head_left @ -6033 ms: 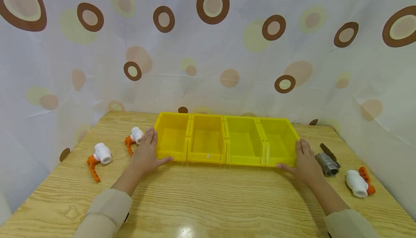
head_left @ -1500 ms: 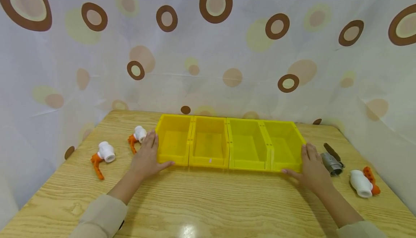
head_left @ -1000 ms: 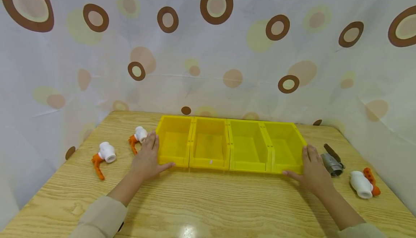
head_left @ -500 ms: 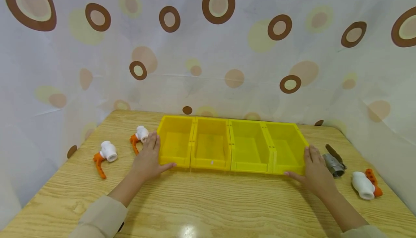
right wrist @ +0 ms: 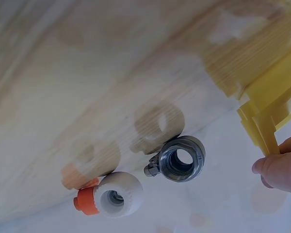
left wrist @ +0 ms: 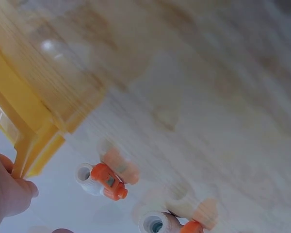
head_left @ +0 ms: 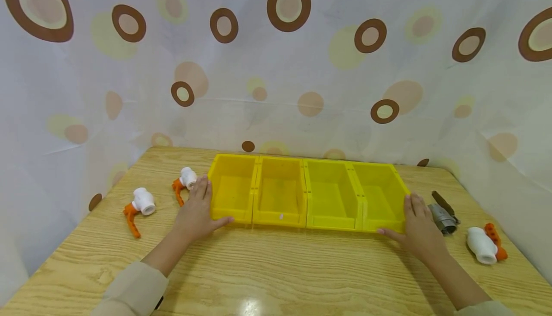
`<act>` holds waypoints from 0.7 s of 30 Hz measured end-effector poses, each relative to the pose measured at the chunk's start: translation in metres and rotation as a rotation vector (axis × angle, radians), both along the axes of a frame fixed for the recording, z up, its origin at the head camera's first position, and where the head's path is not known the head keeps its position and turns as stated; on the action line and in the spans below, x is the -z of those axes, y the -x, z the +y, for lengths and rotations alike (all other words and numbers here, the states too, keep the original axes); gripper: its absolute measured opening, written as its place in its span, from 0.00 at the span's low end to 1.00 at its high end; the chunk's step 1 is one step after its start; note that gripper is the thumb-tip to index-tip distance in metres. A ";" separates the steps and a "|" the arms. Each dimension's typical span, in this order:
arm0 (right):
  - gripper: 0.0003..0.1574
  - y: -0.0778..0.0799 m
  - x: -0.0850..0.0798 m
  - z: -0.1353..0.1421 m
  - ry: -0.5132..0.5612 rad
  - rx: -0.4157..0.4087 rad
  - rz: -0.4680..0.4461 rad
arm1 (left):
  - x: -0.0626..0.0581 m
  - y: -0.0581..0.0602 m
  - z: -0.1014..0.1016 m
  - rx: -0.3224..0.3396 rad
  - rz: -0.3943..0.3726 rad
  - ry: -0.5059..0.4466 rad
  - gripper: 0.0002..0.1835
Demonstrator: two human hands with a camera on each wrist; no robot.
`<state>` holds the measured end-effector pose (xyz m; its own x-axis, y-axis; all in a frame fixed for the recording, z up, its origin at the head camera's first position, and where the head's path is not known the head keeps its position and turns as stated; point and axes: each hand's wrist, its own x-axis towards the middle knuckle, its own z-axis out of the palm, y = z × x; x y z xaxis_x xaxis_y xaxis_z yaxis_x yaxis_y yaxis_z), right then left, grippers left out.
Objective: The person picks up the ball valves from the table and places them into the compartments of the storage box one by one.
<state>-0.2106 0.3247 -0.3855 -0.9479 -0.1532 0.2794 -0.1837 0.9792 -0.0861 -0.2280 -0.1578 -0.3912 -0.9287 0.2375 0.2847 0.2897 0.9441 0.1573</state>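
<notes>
Four-sided yellow storage bins stand side by side in a row point(head_left: 278, 217) on the wooden table, their insides visible from above. At the row's left end, my left hand point(head_left: 196, 215) grips the outermost left bin point(head_left: 231, 214), thumb across the front and fingers along the side. My right hand point(head_left: 422, 234) holds the outermost right bin point(head_left: 384, 225) the same way. Both wrist views show a bin's yellow edge point(left wrist: 26, 145) between thumb and fingers, and likewise the right bin's edge point(right wrist: 266, 133).
Left of the bins lie two white plastic ball valves with orange handles, one nearer point(head_left: 143, 202) and one farther point(head_left: 188, 177) beside my left hand. On the right are a grey metal valve point(head_left: 443, 219) and another white valve point(head_left: 481, 245). A patterned curtain point(head_left: 276, 66) hangs behind the table.
Since six seconds ago the row of bins has come slightly nearer, more at its right end, with both hands on it. In the last half second hardly anything has moved.
</notes>
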 end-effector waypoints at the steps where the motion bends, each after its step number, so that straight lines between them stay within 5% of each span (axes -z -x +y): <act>1: 0.71 0.000 0.000 0.000 -0.001 0.001 -0.001 | 0.000 0.000 0.000 0.000 0.000 0.000 0.57; 21: 0.70 -0.005 -0.001 -0.001 -0.008 -0.004 0.008 | 0.000 -0.001 0.000 0.001 0.011 -0.007 0.58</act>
